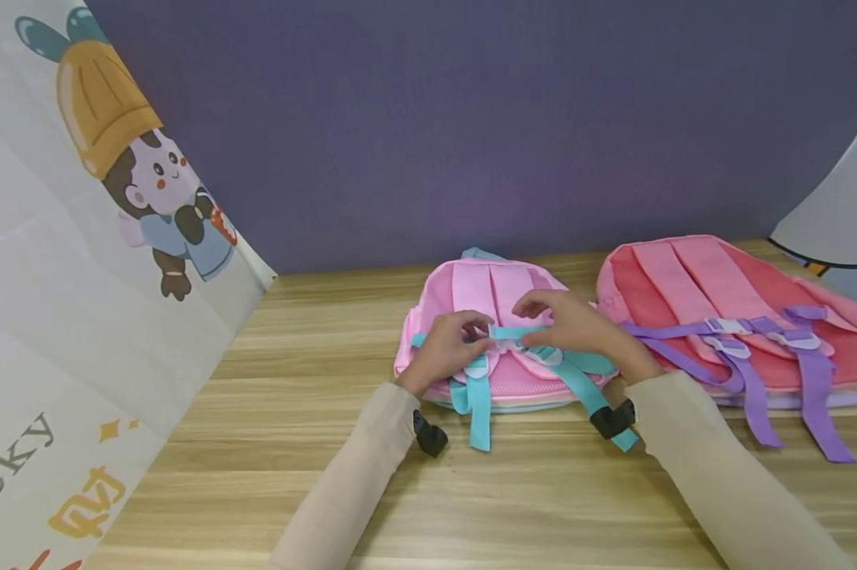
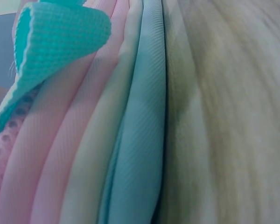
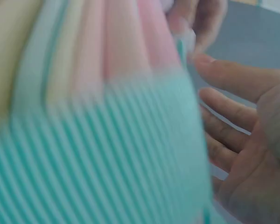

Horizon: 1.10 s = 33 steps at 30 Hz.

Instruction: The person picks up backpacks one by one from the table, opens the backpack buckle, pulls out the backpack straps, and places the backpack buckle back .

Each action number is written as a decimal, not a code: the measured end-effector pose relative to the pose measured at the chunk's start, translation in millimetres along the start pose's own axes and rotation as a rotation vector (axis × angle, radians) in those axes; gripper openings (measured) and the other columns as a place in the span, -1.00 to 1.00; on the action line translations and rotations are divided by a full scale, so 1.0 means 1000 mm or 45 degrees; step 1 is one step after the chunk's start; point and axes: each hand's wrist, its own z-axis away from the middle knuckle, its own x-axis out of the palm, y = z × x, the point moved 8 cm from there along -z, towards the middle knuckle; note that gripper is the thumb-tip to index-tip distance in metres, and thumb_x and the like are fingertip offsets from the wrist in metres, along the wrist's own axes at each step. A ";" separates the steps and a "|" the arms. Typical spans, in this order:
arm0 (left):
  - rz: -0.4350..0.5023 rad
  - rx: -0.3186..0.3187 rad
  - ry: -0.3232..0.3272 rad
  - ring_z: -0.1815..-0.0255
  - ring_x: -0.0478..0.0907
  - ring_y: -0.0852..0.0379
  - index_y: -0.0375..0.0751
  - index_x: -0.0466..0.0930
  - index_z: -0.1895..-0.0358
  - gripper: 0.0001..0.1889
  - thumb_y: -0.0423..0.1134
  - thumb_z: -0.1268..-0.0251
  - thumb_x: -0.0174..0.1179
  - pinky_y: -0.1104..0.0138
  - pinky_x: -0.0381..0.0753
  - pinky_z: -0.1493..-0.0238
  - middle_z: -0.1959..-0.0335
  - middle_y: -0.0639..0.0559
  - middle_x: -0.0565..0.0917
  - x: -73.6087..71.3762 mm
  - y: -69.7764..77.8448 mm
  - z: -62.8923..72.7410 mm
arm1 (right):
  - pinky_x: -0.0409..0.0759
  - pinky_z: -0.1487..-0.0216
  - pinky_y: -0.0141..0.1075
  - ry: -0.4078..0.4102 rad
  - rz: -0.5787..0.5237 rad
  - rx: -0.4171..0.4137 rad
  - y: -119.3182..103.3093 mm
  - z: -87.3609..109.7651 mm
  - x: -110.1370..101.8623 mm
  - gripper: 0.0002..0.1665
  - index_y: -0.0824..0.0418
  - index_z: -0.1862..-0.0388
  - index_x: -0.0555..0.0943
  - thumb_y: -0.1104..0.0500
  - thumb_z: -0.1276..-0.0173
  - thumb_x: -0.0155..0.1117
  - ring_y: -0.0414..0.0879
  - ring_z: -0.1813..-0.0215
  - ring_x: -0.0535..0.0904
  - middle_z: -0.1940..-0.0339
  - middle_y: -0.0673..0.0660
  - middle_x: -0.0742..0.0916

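Two bags lay on the wooden table [image 1: 257, 412], and we watched the smaller pink bag [image 1: 512, 289], in the middle near the dark wall [image 1: 471, 119], straps upward. The bigger red-pink bag [image 1: 728, 277] sat just beside it, to the right.

We saw the left hand [image 1: 446, 344] pinch the white buckle [image 1: 503, 342] between thumb and fingers. The right hand [image 1: 571, 324] was loosely spread, its thumb close by the blue-green strap [image 1: 524, 332]; we could not tell whether it touched.

We judged the bag light and soft, likely to slide or crumple if tugged. The straps looked limp and ribbed, easy to grip but quick to twist; the buckle seemed hard, small and perhaps slippery. We thought it best held by its side edges, with the strap steadied right behind it rather than by the loose ends.
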 end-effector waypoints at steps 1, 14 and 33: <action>-0.003 0.011 0.002 0.22 0.65 0.05 -0.32 0.62 0.03 -0.72 -0.32 -0.19 0.29 0.42 0.59 0.18 0.18 -0.12 0.72 0.000 0.000 0.000 | 0.49 -0.15 0.09 -0.006 -0.011 -0.006 -0.002 -0.001 0.005 -0.49 0.32 -0.03 0.54 0.20 -0.11 0.45 0.15 -0.07 0.55 0.03 0.27 0.67; 0.020 0.066 0.012 0.25 0.66 0.05 -0.32 0.62 0.09 -0.76 -0.32 -0.19 0.29 0.45 0.59 0.19 0.23 -0.13 0.72 -0.001 0.004 -0.001 | 0.55 -0.10 0.01 0.091 0.028 -0.025 -0.020 -0.010 0.031 -0.55 0.28 -0.01 0.51 0.20 -0.17 0.41 0.14 -0.03 0.63 0.08 0.26 0.72; 0.005 0.018 -0.020 0.20 0.65 0.06 -0.32 0.59 0.05 -0.74 -0.35 -0.21 0.27 0.46 0.59 0.19 0.18 -0.12 0.71 0.001 0.000 0.000 | 0.60 0.02 -0.07 0.088 0.074 0.013 -0.013 -0.008 0.020 -0.72 0.26 0.19 0.63 0.21 -0.11 0.43 0.00 0.16 0.60 0.28 0.13 0.72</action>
